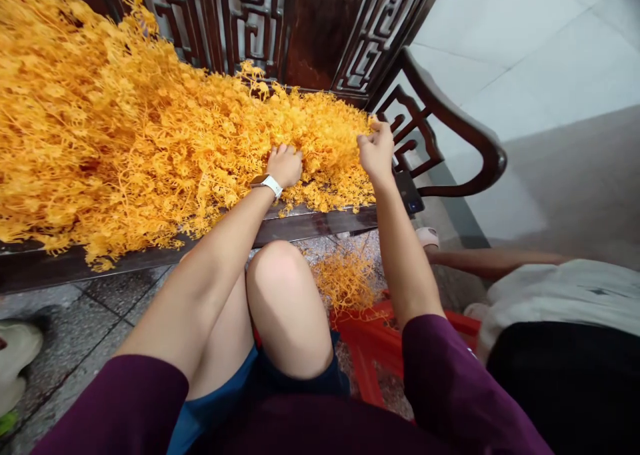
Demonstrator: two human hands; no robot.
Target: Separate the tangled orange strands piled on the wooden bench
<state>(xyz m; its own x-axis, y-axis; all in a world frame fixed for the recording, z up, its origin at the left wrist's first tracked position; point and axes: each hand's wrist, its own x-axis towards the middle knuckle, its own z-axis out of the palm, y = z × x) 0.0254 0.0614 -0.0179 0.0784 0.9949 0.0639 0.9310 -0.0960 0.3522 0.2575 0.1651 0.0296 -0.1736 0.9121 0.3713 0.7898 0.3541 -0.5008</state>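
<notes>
A long, thick heap of orange-yellow, thin branching pieces with frilly tips covers the seat of a dark wooden bench. My left hand, with a white-strapped watch on the wrist, rests at the front of the heap, its fingers bent down into the pieces. The fingertips are partly hidden there. At the heap's right end my right hand is raised, thumb and fingers curled together in a pinch. What it holds, if anything, is too small to make out. Between the hands the pieces look blurred.
The bench has a carved back and a curved armrest. A dark phone-like object lies by the armrest. Below, a loose orange tangle hangs by a red plastic stool. Another person's leg is at the right.
</notes>
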